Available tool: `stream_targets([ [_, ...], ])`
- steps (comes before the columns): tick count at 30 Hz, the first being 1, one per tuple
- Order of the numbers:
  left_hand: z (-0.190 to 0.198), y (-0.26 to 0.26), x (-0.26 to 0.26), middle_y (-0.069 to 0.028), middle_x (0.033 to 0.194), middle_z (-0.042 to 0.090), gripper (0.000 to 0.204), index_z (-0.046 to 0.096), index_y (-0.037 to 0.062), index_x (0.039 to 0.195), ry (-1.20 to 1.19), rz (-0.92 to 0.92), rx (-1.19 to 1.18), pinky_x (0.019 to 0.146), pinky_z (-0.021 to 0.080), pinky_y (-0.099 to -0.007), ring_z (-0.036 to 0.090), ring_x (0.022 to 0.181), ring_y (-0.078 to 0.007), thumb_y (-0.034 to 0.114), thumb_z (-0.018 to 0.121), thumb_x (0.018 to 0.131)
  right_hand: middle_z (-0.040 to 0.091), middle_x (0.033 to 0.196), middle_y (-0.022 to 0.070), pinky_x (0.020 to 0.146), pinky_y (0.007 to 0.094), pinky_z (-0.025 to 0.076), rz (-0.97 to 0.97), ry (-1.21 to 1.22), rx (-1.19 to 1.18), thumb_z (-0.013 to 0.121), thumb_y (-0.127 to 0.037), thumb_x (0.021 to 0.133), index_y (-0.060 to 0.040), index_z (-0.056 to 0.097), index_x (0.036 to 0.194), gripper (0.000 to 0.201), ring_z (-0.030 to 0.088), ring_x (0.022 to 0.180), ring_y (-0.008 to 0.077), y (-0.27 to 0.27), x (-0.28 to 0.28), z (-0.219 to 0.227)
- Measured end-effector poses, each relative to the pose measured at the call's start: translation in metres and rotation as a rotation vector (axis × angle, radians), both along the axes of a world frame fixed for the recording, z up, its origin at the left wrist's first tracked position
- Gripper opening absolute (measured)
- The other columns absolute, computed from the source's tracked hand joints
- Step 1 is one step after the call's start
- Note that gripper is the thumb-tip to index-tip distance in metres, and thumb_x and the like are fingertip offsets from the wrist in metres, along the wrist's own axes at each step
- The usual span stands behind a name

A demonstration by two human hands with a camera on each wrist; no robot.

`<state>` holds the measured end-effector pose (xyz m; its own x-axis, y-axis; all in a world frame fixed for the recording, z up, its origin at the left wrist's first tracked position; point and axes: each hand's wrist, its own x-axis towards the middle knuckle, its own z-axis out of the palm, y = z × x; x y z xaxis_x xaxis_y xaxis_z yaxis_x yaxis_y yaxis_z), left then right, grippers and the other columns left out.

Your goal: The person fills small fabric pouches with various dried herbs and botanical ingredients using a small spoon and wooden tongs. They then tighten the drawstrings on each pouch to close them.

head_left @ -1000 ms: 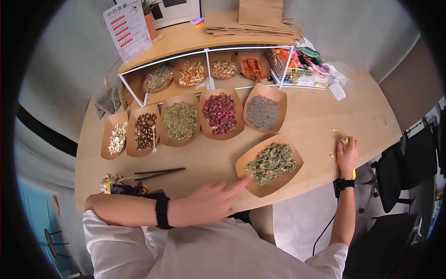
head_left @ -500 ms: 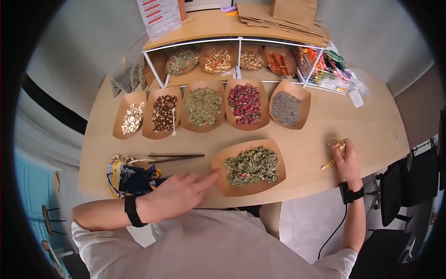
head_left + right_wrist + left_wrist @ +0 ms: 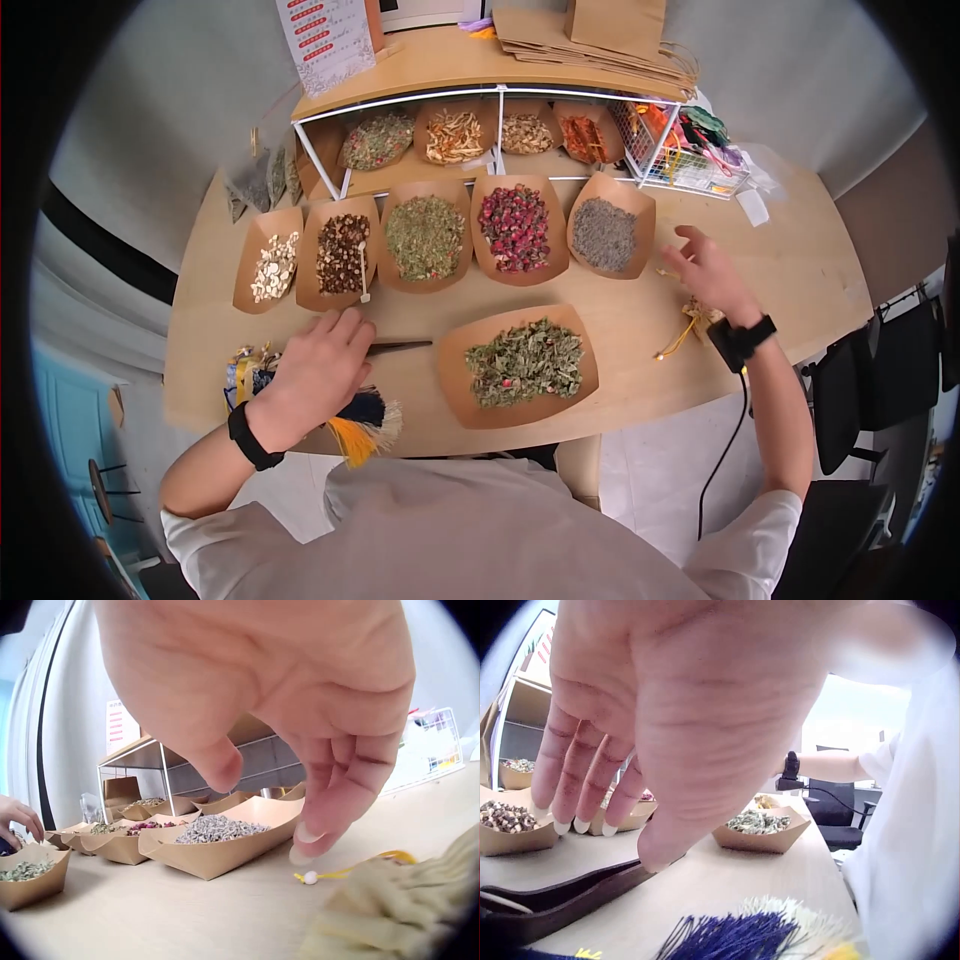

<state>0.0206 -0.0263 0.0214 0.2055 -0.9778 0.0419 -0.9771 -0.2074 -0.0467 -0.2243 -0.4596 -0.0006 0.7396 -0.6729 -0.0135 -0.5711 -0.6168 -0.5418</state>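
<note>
My left hand (image 3: 318, 375) hovers over dark tongs (image 3: 402, 347), its fingers extended and reaching past them in the left wrist view, with nothing between thumb and fingers. Below it lie navy pouches, partly hidden by the hand, with a dark blue tassel (image 3: 731, 937) and a yellow tassel (image 3: 352, 440) sticking out. Off to the right, my right hand (image 3: 712, 275) is raised with fingers loosely bent and holds nothing. Under its wrist rests a gathered pale gold pouch (image 3: 397, 907) with a yellow cord and a white bead (image 3: 310, 877). Between the hands stands a paper tray (image 3: 455, 385) of dried green leaves.
Behind the hands runs a row of paper trays, including rosebuds (image 3: 515, 230) and grey-purple buds (image 3: 604, 235). A small white scoop (image 3: 364, 275) leans in the brown-pieces tray. Farther back are a shelf (image 3: 420, 75) with more trays and a wire basket (image 3: 690, 175).
The left hand has moved left from beside the leaf tray to above the tongs and pouches. The right hand has let go of the gold pouch and lifted away toward the back.
</note>
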Motion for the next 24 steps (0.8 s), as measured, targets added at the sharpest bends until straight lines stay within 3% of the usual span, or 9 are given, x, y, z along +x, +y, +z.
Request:
stream_targets([
  [2, -0.005, 0.001, 0.005, -0.0126, 0.106, 0.058, 0.038, 0.057, 0.0033, 0.107, -0.006, 0.003, 0.025, 0.087, 0.051, -0.0414, 0.060, 0.101, -0.0319, 0.014, 0.077, 0.076, 0.070, 0.083, 0.0174, 0.071, 0.0364, 0.055, -0.002, 0.014, 0.060, 0.069, -0.031, 0.095, 0.0115, 0.049, 0.139, 0.064, 0.070, 0.074, 0.0259, -0.003, 0.017, -0.005],
  [4, -0.011, 0.003, 0.009, -0.0117, 0.102, 0.058, 0.037, 0.058, 0.0033, 0.106, -0.005, 0.010, 0.054, 0.087, 0.051, -0.0411, 0.059, 0.100, -0.0315, 0.014, 0.077, 0.076, 0.071, 0.082, 0.0172, 0.067, 0.0344, 0.055, -0.039, 0.014, 0.277, 0.066, -0.022, 0.095, 0.0118, 0.039, 0.146, 0.067, 0.070, 0.071, 0.0222, 0.006, 0.035, -0.004],
  [10, -0.020, 0.003, 0.016, -0.0104, 0.094, 0.059, 0.025, 0.062, 0.0044, 0.095, -0.081, -0.035, 0.112, 0.085, 0.051, -0.0401, 0.060, 0.096, -0.0293, 0.014, 0.077, 0.077, 0.069, 0.079, 0.0154, 0.056, 0.0325, 0.054, -0.002, 0.009, 0.285, 0.061, -0.001, 0.085, 0.0110, 0.037, 0.146, 0.066, 0.069, 0.062, 0.0214, 0.005, 0.050, -0.010],
  [17, -0.016, -0.002, 0.017, -0.0102, 0.090, 0.060, 0.009, 0.062, 0.0042, 0.087, -0.135, -0.066, 0.151, 0.084, 0.052, -0.0389, 0.062, 0.092, -0.0286, 0.009, 0.066, 0.080, 0.068, 0.077, 0.0153, 0.056, 0.0350, 0.052, 0.006, 0.035, 0.210, 0.062, 0.001, 0.084, 0.0084, 0.043, 0.143, 0.062, 0.067, 0.061, 0.0213, -0.018, 0.059, -0.020],
  [19, -0.017, -0.003, 0.017, -0.0103, 0.090, 0.061, 0.008, 0.062, 0.0043, 0.087, -0.145, -0.068, 0.153, 0.084, 0.052, -0.0389, 0.063, 0.092, -0.0286, 0.008, 0.065, 0.080, 0.068, 0.077, 0.0151, 0.056, 0.0354, 0.051, 0.071, 0.000, 0.093, 0.062, 0.000, 0.084, 0.0065, 0.046, 0.142, 0.061, 0.067, 0.063, 0.0202, -0.027, 0.061, -0.029],
  [24, -0.011, 0.000, 0.016, -0.0100, 0.081, 0.061, 0.009, 0.059, 0.0051, 0.085, -0.142, -0.050, 0.088, 0.081, 0.052, -0.0400, 0.063, 0.084, -0.0292, 0.007, 0.066, 0.080, 0.069, 0.080, 0.0143, 0.059, 0.0350, 0.052, 0.050, -0.036, 0.226, 0.066, -0.008, 0.090, 0.0049, 0.048, 0.141, 0.055, 0.067, 0.065, 0.0196, -0.016, 0.061, -0.017],
])
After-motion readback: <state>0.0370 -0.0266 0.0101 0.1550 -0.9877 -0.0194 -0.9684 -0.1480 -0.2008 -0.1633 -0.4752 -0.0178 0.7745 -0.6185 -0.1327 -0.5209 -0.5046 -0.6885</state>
